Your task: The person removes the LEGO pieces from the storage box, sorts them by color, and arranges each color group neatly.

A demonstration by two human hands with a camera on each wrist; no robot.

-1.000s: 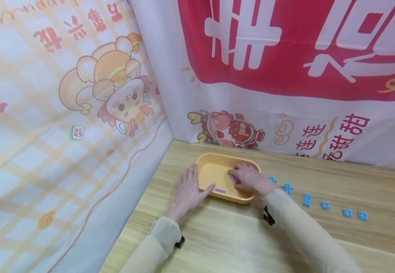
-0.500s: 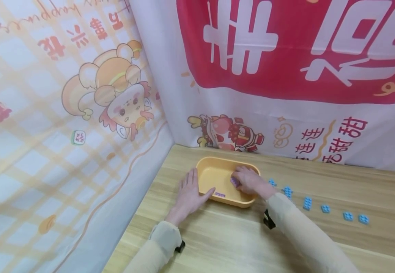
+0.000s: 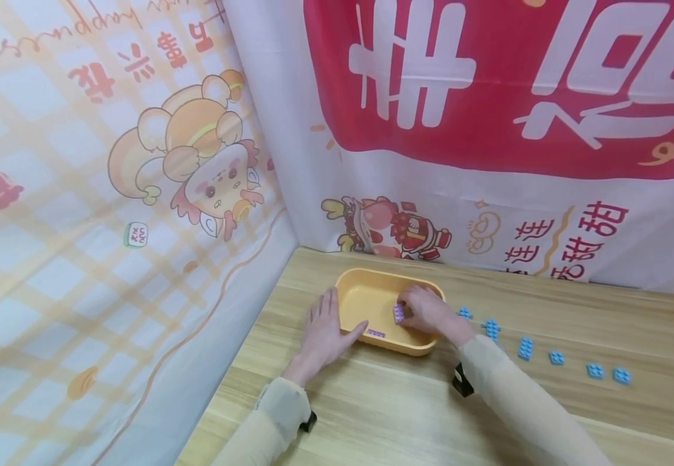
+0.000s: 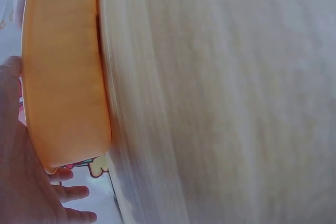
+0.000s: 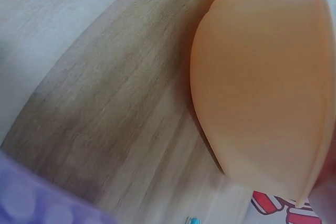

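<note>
A yellow-orange plastic tub (image 3: pixel 366 288) stands on the table. My left hand (image 3: pixel 324 333) rests against its left end with fingers straight, the thumb lying over the front rim; the left wrist view shows these spread fingers (image 4: pixel 73 192) past the tub's corner. Inside the tub, my right hand (image 3: pixel 425 309) pinches a purple building brick (image 3: pixel 399 314), studs showing. A second purple brick (image 3: pixel 376 333) lies by the tub's front wall near my left thumb. In the right wrist view the tub's outer wall (image 5: pixel 257 87) fills the right side, and a blurred purple studded shape (image 5: pixel 47 198) fills the lower left corner.
Several light-blue building bricks (image 3: pixel 526 348) lie in a slanting row on the wooden table (image 3: pixel 395 414), right of the tub, the nearest blue brick (image 3: pixel 465 313) close to my right wrist. Printed cloth (image 3: pixel 459 162) hangs behind, and another cloth (image 3: pixel 197 310) along the left.
My right hand has turned the purple brick in its fingers, bringing more of its studded face into view inside the tub. My left hand has stayed on the tub. The head view has tilted up slightly.
</note>
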